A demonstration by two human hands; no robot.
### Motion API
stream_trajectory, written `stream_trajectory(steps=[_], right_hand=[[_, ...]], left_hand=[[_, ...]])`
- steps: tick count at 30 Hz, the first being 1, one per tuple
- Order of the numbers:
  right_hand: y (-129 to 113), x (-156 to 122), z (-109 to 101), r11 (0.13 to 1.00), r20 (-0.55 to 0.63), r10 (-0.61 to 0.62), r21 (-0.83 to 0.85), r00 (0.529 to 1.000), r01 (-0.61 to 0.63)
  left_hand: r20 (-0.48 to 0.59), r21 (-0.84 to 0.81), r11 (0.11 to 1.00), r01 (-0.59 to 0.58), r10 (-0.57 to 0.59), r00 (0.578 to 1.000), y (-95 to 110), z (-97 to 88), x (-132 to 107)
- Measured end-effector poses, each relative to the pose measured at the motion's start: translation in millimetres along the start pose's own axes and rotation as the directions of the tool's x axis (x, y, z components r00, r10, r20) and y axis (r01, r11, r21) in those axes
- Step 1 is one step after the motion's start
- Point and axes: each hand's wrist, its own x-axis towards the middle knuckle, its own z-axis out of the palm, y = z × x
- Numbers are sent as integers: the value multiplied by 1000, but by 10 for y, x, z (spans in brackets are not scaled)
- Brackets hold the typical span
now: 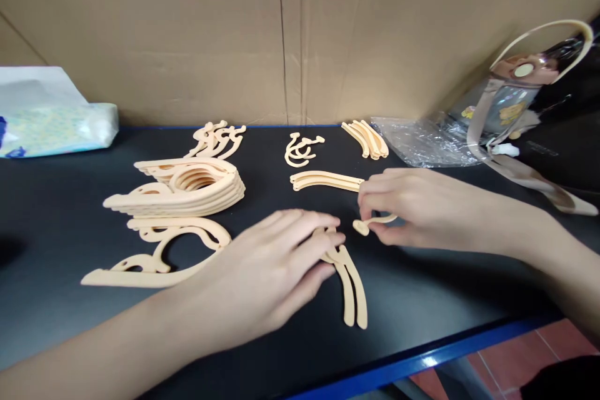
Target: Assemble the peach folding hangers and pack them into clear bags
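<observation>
My left hand (274,265) lies flat on the black table (60,219), fingers stretched over the top of a pair of curved beige pieces (352,290) that run toward me. My right hand (403,206) is closed in a pinch on a small hooked beige piece (368,224) just right of my left fingertips. A single large scrolled beige piece (159,253) lies left of my left hand, with a stack of the same pieces (187,190) behind it.
Small groups of beige parts lie further back: hooked ones (216,139), curled ones (300,149), short curved strips (366,137), long strips (325,180). A clear bag (417,140) and a strapped bottle (510,97) sit right; a tissue pack (51,122) left. Cardboard wall (281,31) behind.
</observation>
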Motion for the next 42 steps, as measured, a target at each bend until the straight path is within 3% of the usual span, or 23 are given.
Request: stream_trajectory(steps=[2, 5, 11, 15, 20, 26, 30, 32, 34, 37, 40, 42], right_hand=[[73, -41, -31, 996, -69, 83, -23, 994, -85], [217, -81, -38, 983, -151, 160, -67, 976, -171], [500, -96, 9, 967, -250, 137, -177, 958, -185], [547, -94, 12, 972, -274, 138, -147, 952, -184], [458, -58, 33, 979, -250, 148, -98, 957, -177], [386, -27, 87, 981, -264, 158, -71, 951, -183], [368, -20, 112, 980, -306, 182, -27, 934, -199], [365, -18, 118, 979, -333, 183, -22, 925, -202], [363, -15, 123, 980, -346, 176, -22, 921, -195], [350, -5, 139, 989, -333, 139, -1, 933, -147], [303, 5, 162, 994, -319, 103, 59, 942, -89], [254, 12, 177, 993, -316, 87, 108, 945, -55]], left_hand=[[-13, 116, 993, 21, -20, 1000, -87, 6, 123], [103, 302, 951, 68, -104, 989, -250, 71, 341], [151, 364, 924, 117, -182, 972, -364, 193, 637], [153, 386, 912, 139, -212, 965, -278, 106, 625], [135, 432, 872, 231, -316, 939, -273, -34, 437], [163, 317, 879, 357, -422, 892, -333, -21, 246], [77, 177, 868, 463, -481, 873, -348, -70, 237], [1, 7, 847, 531, -531, 847, -365, -106, 255], [-32, -297, 758, 581, -616, 787, -380, -134, 283], [63, -721, 442, 533, -725, 686, -386, -155, 316], [196, -893, 133, 430, -746, 636, -376, -154, 309], [241, -927, 16, 374, -741, 627, -365, -141, 283]])
